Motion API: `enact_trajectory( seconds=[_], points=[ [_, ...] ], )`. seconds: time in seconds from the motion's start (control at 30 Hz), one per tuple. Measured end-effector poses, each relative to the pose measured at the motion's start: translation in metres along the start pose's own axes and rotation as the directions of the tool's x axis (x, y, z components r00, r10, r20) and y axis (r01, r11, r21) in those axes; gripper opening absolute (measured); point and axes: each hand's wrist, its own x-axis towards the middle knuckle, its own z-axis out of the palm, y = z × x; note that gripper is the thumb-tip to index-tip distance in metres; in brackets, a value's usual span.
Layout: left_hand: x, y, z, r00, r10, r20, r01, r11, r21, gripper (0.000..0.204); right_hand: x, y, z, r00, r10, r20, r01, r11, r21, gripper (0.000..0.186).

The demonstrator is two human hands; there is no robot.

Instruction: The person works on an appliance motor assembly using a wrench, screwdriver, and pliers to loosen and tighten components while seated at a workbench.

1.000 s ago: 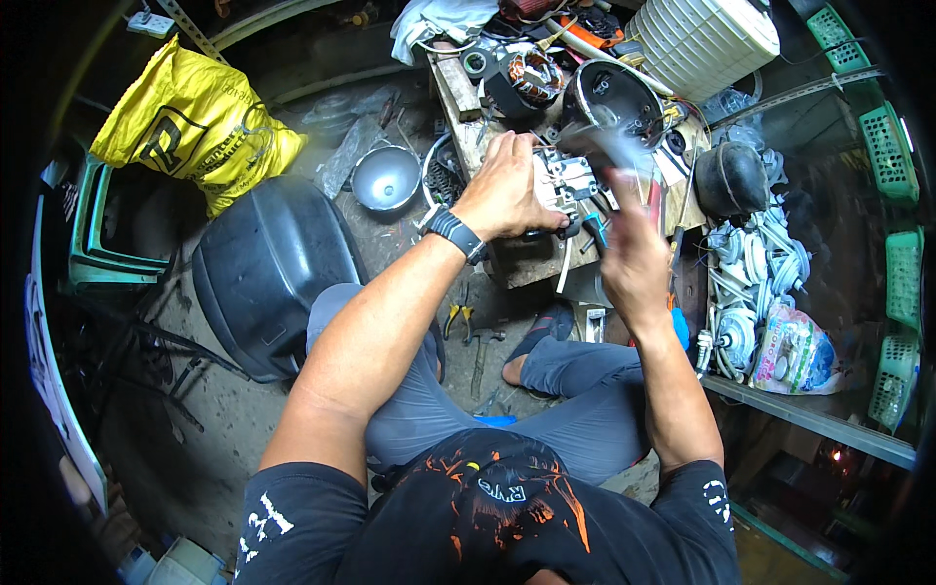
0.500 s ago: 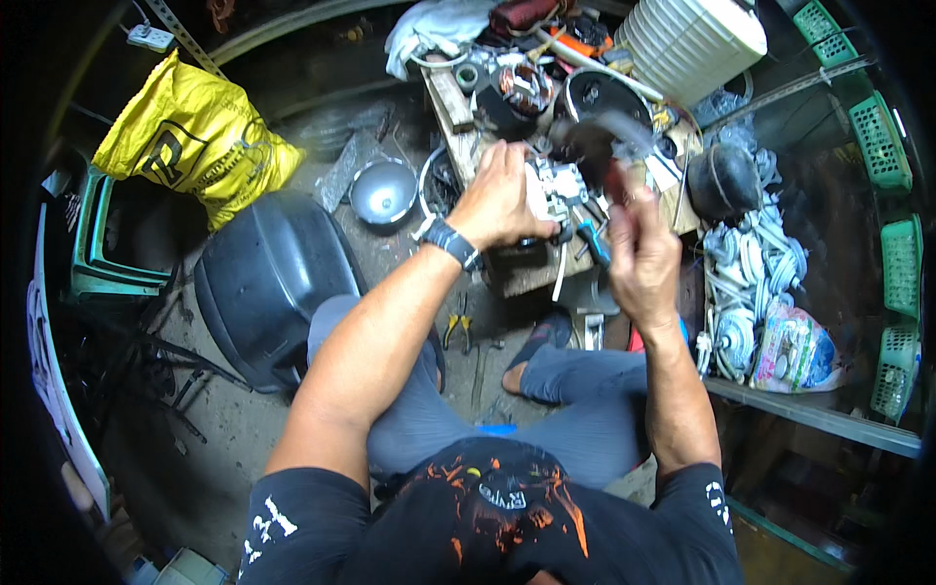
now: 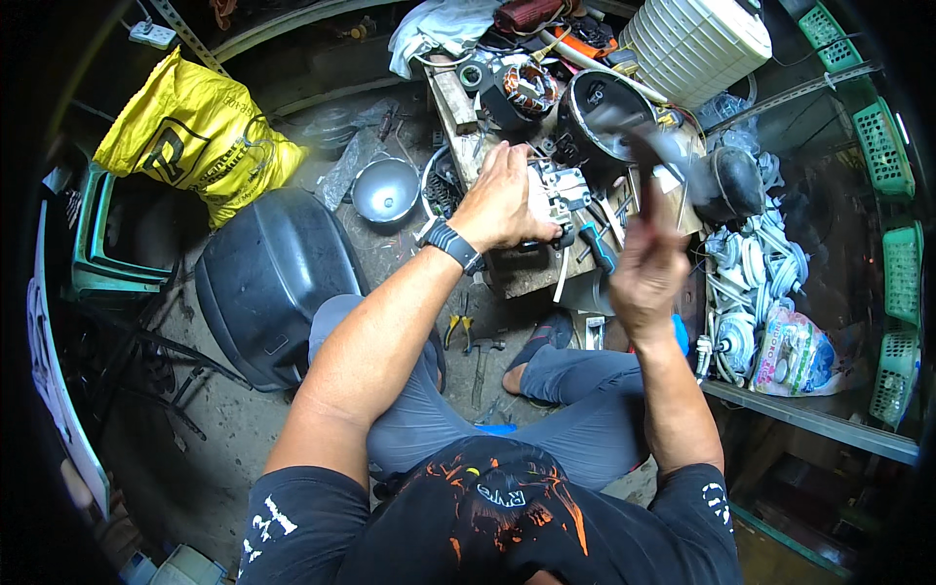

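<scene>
My left hand (image 3: 499,200) is closed on a light metal housing (image 3: 561,190), gripping it at its left side on a cluttered wooden bench (image 3: 517,278). In my right hand (image 3: 647,278), held to the right of that housing, is a hammer (image 3: 648,195) with a reddish-brown handle, its head raised and blurred by motion. A teal-handled screwdriver (image 3: 597,244) lies just below the housing. Behind it sit a round black metal housing (image 3: 600,102) and a copper-wound motor part (image 3: 528,90).
A steel bowl (image 3: 385,192), yellow sack (image 3: 195,127) and black plastic case (image 3: 273,288) stand left. Pliers (image 3: 458,319) and another hammer (image 3: 478,370) lie on the floor between my legs. White coiled parts (image 3: 751,283) and green baskets (image 3: 887,146) line the right; a white louvred cover (image 3: 687,49) is behind.
My right hand and the hammer have shifted slightly to the right and toward me, still blurred with motion. My left hand stays on the metal housing.
</scene>
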Motion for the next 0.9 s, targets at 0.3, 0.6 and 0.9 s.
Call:
enact_trajectory(
  seconds=[0.3,0.6,0.9],
  points=[
    [-0.001,-0.007,0.0,0.999,0.031,-0.041,-0.031,1.0,-0.002,0.112,0.011,-0.017,-0.006,0.994,0.017,-0.111,-0.01,0.998,0.066,0.041],
    [0.004,0.001,-0.01,0.999,0.037,0.023,-0.037,0.999,-0.003,0.107,0.008,-0.009,-0.011,0.945,0.301,0.131,-0.305,0.952,0.013,0.04],
    [0.004,0.022,-0.001,0.99,0.092,0.106,-0.124,0.928,0.351,0.106,-0.049,0.01,-0.029,0.914,0.404,0.049,-0.397,0.912,-0.105,0.043]
  ],
)
